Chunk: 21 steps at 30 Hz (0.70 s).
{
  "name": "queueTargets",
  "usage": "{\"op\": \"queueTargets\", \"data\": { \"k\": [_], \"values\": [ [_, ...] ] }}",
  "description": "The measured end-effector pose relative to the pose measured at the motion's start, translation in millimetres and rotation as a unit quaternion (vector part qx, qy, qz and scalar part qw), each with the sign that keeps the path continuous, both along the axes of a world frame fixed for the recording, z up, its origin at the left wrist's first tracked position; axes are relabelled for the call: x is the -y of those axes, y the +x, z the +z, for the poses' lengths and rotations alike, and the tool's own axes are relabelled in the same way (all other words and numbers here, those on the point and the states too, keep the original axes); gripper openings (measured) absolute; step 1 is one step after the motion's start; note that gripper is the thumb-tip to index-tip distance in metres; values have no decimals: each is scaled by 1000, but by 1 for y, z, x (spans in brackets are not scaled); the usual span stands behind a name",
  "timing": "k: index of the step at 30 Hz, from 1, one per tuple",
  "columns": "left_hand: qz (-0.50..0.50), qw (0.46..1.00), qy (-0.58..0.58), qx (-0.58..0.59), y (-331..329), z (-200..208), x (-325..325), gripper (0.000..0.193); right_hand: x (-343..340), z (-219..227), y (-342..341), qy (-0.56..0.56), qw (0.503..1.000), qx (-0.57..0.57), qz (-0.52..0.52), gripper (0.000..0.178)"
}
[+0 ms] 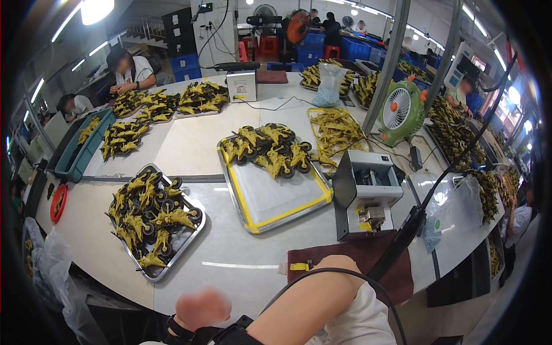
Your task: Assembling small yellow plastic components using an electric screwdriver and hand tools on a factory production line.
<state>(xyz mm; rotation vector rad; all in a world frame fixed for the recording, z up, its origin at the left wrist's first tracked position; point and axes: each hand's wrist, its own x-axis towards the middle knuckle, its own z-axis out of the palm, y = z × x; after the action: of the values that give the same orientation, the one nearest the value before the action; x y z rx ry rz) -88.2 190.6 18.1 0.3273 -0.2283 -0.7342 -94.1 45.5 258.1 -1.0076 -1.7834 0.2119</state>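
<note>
Yellow wheeled assemblies (135, 223) lie in a metal tray (184, 245) left of the grey machine (374, 192), the raised rim likely preventing roll-off. The left hand (204, 306) is blurred: grip and opening cannot be determined. The right hand is hidden.

Right arm bent, blurred hand low

Bare right arm (307, 296) bent, elbow uppermost, white fabric sleeve (362, 319) behind it. Forearm slopes down-left to black wrist strap (233, 333) at the lower edge. Blurred bare hand (202, 306) shows just left, above a narrow black wristband (179, 328); finger pose unreadable, left or right uncertain.
</note>
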Motion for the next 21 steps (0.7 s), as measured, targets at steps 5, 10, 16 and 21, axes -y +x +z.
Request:
{"op": "queueTargets", "data": {
  "k": [5, 10, 16, 21],
  "values": [
    [3, 1000, 0, 6, -1, 0, -1, 71, -3, 1, 1, -19, 999, -27, 20, 26],
    [6, 1000, -3, -11, -1, -3, -3, 70, -8, -1, 7, -82, 991, -84, 62, 24],
    [6, 1000, -4, -18, -5, -4, -3, 69, 4, -3, 0, -4, 1000, 19, 10, 25],
    [23, 1000, 8, 11, 2, -4, -4, 69, 9, -11, 2, 52, 998, 32, -6, 23]
  ]
}}
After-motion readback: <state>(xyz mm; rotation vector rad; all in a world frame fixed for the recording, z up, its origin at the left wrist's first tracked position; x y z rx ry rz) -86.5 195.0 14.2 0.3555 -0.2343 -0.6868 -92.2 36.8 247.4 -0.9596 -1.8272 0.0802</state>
